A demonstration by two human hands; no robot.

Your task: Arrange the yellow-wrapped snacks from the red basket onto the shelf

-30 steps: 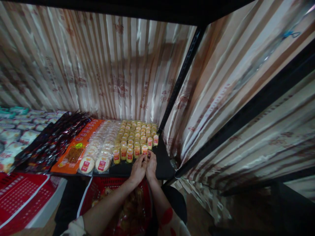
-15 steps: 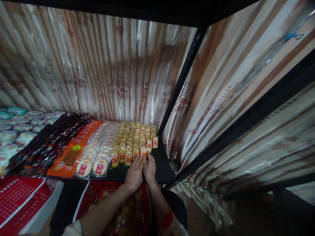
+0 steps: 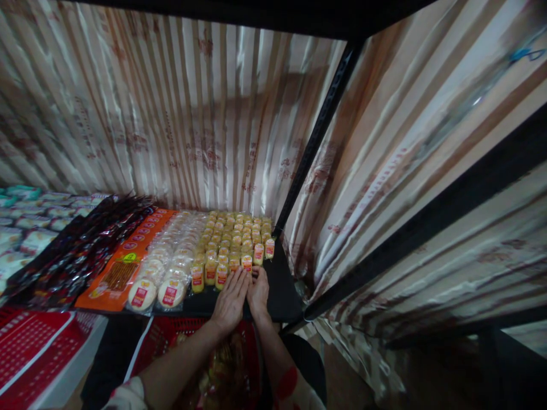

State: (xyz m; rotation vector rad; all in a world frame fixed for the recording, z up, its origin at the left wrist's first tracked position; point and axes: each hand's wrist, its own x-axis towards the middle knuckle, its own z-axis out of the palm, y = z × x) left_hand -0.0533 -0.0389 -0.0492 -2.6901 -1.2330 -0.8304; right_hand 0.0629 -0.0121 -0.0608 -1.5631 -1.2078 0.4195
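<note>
Small yellow packaged cakes (image 3: 221,275) with red-and-white labels stand in rows on the black shelf (image 3: 277,293). At the front of one row, a packaged cake (image 3: 247,262) stands just past my fingertips. My left hand (image 3: 231,299) lies flat against its lower edge, fingers stretched out and close together. My right hand (image 3: 257,291) curls its fingers at the right side of the same cake, touching it. My fingers cover the bottom of this cake. The two hands nearly touch each other.
Round white crackers in clear wrap (image 3: 171,293), an orange snack bag (image 3: 115,279) and dark shiny packets (image 3: 72,256) lie to the left. A red basket (image 3: 143,347) with wrapped goods sits below the shelf edge. A black post (image 3: 318,136) and striped curtain (image 3: 239,114) stand behind.
The view has shifted slightly. Both hands remain at the front packaged cake, and the left fingers lie a little flatter against its base.
</note>
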